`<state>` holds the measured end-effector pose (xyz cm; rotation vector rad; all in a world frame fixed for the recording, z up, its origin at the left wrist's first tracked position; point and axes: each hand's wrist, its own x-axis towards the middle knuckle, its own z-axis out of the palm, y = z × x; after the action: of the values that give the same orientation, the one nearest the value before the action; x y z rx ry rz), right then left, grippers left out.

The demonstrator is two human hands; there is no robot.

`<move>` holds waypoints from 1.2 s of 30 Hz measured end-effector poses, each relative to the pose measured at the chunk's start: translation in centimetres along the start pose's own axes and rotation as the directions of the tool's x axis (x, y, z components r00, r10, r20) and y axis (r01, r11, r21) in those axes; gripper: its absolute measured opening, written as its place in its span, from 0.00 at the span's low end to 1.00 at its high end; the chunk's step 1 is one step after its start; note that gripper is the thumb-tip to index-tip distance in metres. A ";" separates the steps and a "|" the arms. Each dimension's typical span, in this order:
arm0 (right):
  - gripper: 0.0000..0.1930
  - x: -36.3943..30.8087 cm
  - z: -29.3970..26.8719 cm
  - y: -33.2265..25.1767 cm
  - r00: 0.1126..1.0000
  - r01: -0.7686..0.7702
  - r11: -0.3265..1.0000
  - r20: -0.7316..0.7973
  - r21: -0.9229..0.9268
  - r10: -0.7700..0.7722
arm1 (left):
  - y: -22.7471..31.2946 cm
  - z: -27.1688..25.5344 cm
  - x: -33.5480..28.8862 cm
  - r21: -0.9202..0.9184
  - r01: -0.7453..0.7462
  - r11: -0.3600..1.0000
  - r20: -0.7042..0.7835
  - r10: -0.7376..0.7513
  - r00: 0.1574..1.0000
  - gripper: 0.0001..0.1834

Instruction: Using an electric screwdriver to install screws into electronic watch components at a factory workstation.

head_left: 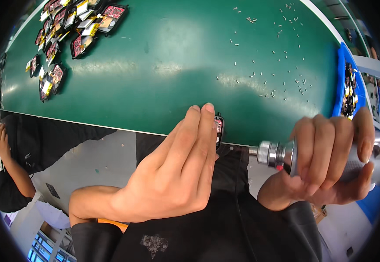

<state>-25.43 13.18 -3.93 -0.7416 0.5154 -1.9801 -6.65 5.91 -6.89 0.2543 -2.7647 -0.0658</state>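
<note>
My left hand is at the table's near edge, its fingers pressed together over a small black device. A strip of red circuit board shows in the device's open casing; the rest is hidden behind the fingers. My right hand is wrapped round a silver-grey electric screwdriver, off to the right. The tool lies roughly level, its ringed metal nose pointing left toward the device; its tip is hard to make out. Loose small screws lie scattered on the table beyond my right hand.
The green tabletop has a pale edge. Opened devices with red boards and silver-yellow battery packs are heaped at the far left. A blue bin of similar parts stands at the right. Another person's arm is at the left.
</note>
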 end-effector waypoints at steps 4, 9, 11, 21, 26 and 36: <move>0.10 1.7 0.0 0.3 0.999 -0.032 0.992 0.013 -0.119 0.034 | -0.3 0.0 -0.2 -0.003 0.000 1.000 0.009 0.000 1.000 0.18; 0.11 1.9 -0.4 0.2 0.997 -0.079 0.983 -0.001 -0.165 0.080 | -0.7 0.0 0.0 -0.113 0.049 0.992 -0.025 -0.052 0.998 0.14; 0.10 1.9 -0.5 0.2 0.996 -0.086 0.983 -0.009 -0.162 0.086 | -0.6 0.1 0.3 -0.129 0.050 0.990 -0.051 -0.057 0.997 0.13; 0.10 1.6 -0.9 0.2 0.998 -0.065 0.994 0.015 -0.088 0.066 | -1.0 0.6 0.1 -0.133 -0.002 0.991 -0.137 -0.016 0.990 0.13; 0.11 1.3 -1.1 0.3 0.999 -0.047 0.996 0.009 -0.077 0.048 | -0.8 0.4 0.1 -0.080 -0.015 0.997 -0.123 0.005 0.992 0.11; 0.12 1.3 -1.2 0.7 0.997 -0.069 0.994 0.040 -0.083 0.072 | 0.0 -0.3 0.1 -0.081 0.014 0.997 0.030 -0.012 0.999 0.15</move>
<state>-26.34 11.76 -4.81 -0.8043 0.5919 -1.8829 -6.58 5.91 -6.55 0.2515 -2.7823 -0.1868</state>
